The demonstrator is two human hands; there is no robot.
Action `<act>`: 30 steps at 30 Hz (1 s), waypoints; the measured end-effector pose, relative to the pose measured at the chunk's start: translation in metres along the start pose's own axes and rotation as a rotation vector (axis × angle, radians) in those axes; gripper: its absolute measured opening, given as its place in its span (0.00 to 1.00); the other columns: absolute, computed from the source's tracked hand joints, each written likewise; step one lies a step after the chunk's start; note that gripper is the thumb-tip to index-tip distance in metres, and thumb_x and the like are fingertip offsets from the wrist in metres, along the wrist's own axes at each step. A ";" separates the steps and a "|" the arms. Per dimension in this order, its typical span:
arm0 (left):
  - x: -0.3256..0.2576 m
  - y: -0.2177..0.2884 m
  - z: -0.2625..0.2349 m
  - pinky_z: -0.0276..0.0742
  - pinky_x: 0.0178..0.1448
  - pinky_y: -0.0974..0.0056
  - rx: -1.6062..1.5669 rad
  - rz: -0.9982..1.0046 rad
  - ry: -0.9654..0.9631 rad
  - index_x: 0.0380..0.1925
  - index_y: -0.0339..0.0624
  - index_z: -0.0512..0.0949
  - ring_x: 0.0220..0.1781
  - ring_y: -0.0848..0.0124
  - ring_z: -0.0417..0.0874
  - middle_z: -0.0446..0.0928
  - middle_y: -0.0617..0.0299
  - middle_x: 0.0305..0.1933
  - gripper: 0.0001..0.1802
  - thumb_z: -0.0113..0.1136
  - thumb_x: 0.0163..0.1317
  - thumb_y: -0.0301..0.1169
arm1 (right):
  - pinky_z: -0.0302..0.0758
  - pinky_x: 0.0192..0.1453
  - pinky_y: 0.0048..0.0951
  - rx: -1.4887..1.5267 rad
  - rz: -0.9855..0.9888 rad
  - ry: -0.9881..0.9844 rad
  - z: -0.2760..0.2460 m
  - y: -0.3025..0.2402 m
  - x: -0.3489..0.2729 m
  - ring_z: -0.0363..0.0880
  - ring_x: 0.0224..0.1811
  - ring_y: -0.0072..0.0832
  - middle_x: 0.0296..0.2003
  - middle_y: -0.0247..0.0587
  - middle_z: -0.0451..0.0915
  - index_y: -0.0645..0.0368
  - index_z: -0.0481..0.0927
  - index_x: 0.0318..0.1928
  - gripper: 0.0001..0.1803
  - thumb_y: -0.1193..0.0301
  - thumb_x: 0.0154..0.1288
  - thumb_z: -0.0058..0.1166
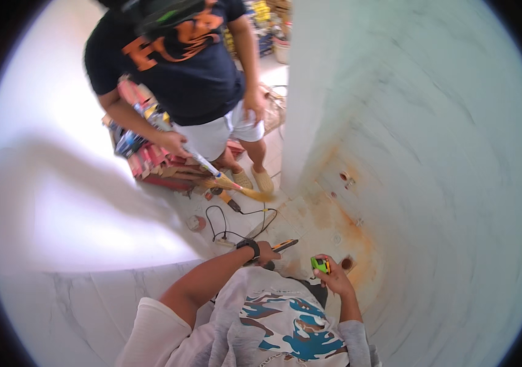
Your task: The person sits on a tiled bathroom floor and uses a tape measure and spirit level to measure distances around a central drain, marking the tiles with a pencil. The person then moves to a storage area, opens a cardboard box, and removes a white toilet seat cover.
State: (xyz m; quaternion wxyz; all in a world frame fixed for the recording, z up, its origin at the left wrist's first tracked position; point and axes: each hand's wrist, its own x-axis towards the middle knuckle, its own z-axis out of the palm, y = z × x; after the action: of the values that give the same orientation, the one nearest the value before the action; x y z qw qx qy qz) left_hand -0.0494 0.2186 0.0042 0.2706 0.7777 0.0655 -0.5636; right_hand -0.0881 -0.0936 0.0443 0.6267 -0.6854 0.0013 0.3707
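Note:
My right hand (335, 280) is closed around a green and black tape measure (320, 265), held in front of my body. To its left, my left hand (265, 252), with a black watch on the wrist, grips a slim yellow-and-black tool (285, 245) that points away to the right. I cannot make out the exact kind of that tool. Across from me stands a person (175, 85) in a dark shirt and white shorts. One of that person's hands holds a broom (221, 179), its bristles low over the floor.
An orange power tool (230, 200) lies on the floor with its black cord (212, 223) looped nearby. Stained floor (319, 214) runs along the marbled wall (432, 183), with pipe openings (347, 263) close to my right hand. Red boxes (157, 162) are piled behind the person.

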 end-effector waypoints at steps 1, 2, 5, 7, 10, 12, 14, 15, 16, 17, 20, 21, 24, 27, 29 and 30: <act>0.000 -0.004 0.003 0.81 0.31 0.61 -0.189 0.035 -0.008 0.28 0.35 0.83 0.24 0.66 0.84 0.84 0.54 0.28 0.29 0.62 0.63 0.56 | 0.72 0.28 0.21 -0.027 0.033 0.018 0.002 -0.006 0.004 0.72 0.25 0.19 0.36 0.31 0.77 0.50 0.72 0.64 0.28 0.60 0.68 0.67; -0.001 -0.007 0.009 0.81 0.31 0.62 -0.369 0.054 0.002 0.30 0.34 0.83 0.24 0.65 0.84 0.84 0.54 0.28 0.28 0.61 0.64 0.53 | 0.73 0.28 0.21 -0.040 0.054 0.007 0.005 -0.010 0.010 0.74 0.28 0.19 0.38 0.31 0.77 0.51 0.70 0.64 0.30 0.65 0.66 0.69; -0.005 -0.017 0.019 0.83 0.32 0.62 -0.689 0.039 0.033 0.38 0.30 0.82 0.25 0.65 0.85 0.85 0.53 0.31 0.24 0.61 0.67 0.46 | 0.73 0.28 0.21 0.038 -0.057 -0.120 0.024 -0.017 0.032 0.75 0.30 0.19 0.39 0.31 0.77 0.51 0.70 0.63 0.30 0.67 0.65 0.70; -0.008 -0.021 0.023 0.84 0.32 0.62 -0.784 -0.023 0.114 0.38 0.29 0.82 0.25 0.66 0.85 0.86 0.52 0.33 0.24 0.60 0.67 0.46 | 0.76 0.30 0.23 -0.026 -0.064 -0.234 0.031 -0.024 0.048 0.75 0.33 0.19 0.39 0.31 0.76 0.52 0.70 0.63 0.29 0.70 0.65 0.70; -0.020 -0.039 0.035 0.84 0.29 0.62 -0.985 -0.138 0.177 0.39 0.29 0.81 0.26 0.64 0.86 0.86 0.52 0.34 0.22 0.62 0.67 0.43 | 0.78 0.31 0.24 -0.028 -0.055 -0.468 0.047 -0.039 0.069 0.76 0.33 0.19 0.38 0.30 0.76 0.53 0.70 0.63 0.29 0.70 0.65 0.69; -0.036 -0.060 0.050 0.86 0.30 0.61 -1.206 -0.193 0.232 0.38 0.31 0.81 0.27 0.64 0.86 0.85 0.52 0.32 0.19 0.66 0.65 0.41 | 0.77 0.30 0.23 -0.075 -0.005 -0.548 0.069 -0.055 0.083 0.77 0.33 0.19 0.41 0.32 0.76 0.53 0.68 0.66 0.33 0.70 0.65 0.69; -0.053 -0.088 0.060 0.87 0.34 0.60 -1.325 -0.114 0.354 0.35 0.32 0.82 0.28 0.63 0.87 0.85 0.52 0.31 0.20 0.66 0.66 0.43 | 0.77 0.29 0.23 -0.127 0.008 -0.604 0.098 -0.074 0.099 0.77 0.32 0.19 0.44 0.34 0.76 0.54 0.65 0.71 0.38 0.69 0.64 0.70; -0.063 -0.105 0.066 0.88 0.35 0.60 -1.398 -0.098 0.404 0.34 0.32 0.83 0.28 0.63 0.87 0.85 0.52 0.30 0.21 0.66 0.66 0.44 | 0.77 0.29 0.23 -0.172 0.009 -0.635 0.118 -0.085 0.109 0.77 0.32 0.19 0.45 0.36 0.77 0.54 0.62 0.73 0.41 0.69 0.64 0.70; -0.071 -0.114 0.072 0.89 0.40 0.58 -1.598 -0.078 0.452 0.39 0.32 0.82 0.32 0.63 0.88 0.84 0.52 0.35 0.21 0.69 0.65 0.43 | 0.77 0.28 0.22 -0.216 0.008 -0.669 0.132 -0.093 0.120 0.77 0.31 0.20 0.47 0.38 0.77 0.54 0.60 0.75 0.44 0.69 0.64 0.70; -0.081 -0.124 0.076 0.89 0.42 0.57 -1.733 -0.030 0.519 0.42 0.32 0.81 0.34 0.63 0.88 0.84 0.52 0.37 0.22 0.69 0.65 0.44 | 0.78 0.29 0.23 -0.276 0.005 -0.678 0.151 -0.103 0.129 0.78 0.31 0.21 0.49 0.40 0.77 0.55 0.58 0.77 0.46 0.69 0.63 0.71; -0.109 -0.130 0.087 0.89 0.47 0.56 -2.017 0.088 0.729 0.49 0.33 0.78 0.40 0.63 0.88 0.83 0.53 0.41 0.26 0.69 0.66 0.46 | 0.79 0.30 0.25 -0.423 -0.032 -0.711 0.190 -0.118 0.146 0.80 0.32 0.23 0.55 0.48 0.77 0.56 0.53 0.79 0.52 0.68 0.61 0.73; -0.118 -0.123 0.092 0.89 0.49 0.56 -2.061 0.120 0.781 0.51 0.33 0.77 0.41 0.64 0.87 0.83 0.53 0.42 0.28 0.68 0.66 0.48 | 0.80 0.30 0.25 -0.478 -0.047 -0.726 0.198 -0.120 0.147 0.81 0.33 0.24 0.57 0.50 0.77 0.57 0.52 0.79 0.53 0.68 0.60 0.73; -0.135 -0.118 0.087 0.88 0.45 0.56 -2.260 0.303 0.784 0.51 0.35 0.77 0.39 0.66 0.86 0.82 0.56 0.40 0.29 0.66 0.68 0.51 | 0.82 0.34 0.27 -0.527 -0.113 -0.776 0.237 -0.124 0.163 0.83 0.35 0.26 0.60 0.55 0.76 0.59 0.52 0.79 0.55 0.67 0.58 0.75; -0.133 -0.121 0.078 0.88 0.46 0.58 -2.341 0.563 0.705 0.55 0.37 0.76 0.40 0.67 0.86 0.83 0.57 0.42 0.28 0.64 0.69 0.50 | 0.83 0.37 0.28 -0.481 -0.150 -0.817 0.270 -0.120 0.169 0.84 0.38 0.27 0.60 0.55 0.77 0.62 0.54 0.78 0.55 0.66 0.57 0.76; -0.124 -0.133 0.072 0.88 0.46 0.58 -2.333 0.628 0.673 0.55 0.37 0.77 0.41 0.66 0.87 0.83 0.57 0.43 0.27 0.66 0.69 0.49 | 0.83 0.40 0.31 -0.558 -0.184 -0.822 0.280 -0.121 0.172 0.85 0.40 0.29 0.59 0.55 0.79 0.64 0.56 0.77 0.53 0.64 0.58 0.76; -0.117 -0.141 0.069 0.88 0.43 0.58 -2.322 0.605 0.678 0.52 0.36 0.78 0.39 0.66 0.86 0.82 0.56 0.42 0.26 0.67 0.67 0.48 | 0.83 0.42 0.33 -0.653 -0.219 -0.818 0.282 -0.123 0.175 0.85 0.42 0.32 0.57 0.55 0.80 0.64 0.57 0.76 0.52 0.63 0.58 0.75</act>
State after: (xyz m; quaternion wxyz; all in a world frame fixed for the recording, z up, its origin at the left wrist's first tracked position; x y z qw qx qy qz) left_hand -0.2061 0.3275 0.0468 0.8854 0.1692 0.4093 0.1410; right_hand -0.0462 0.2567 0.0779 0.3650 -0.6405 -0.4300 0.5212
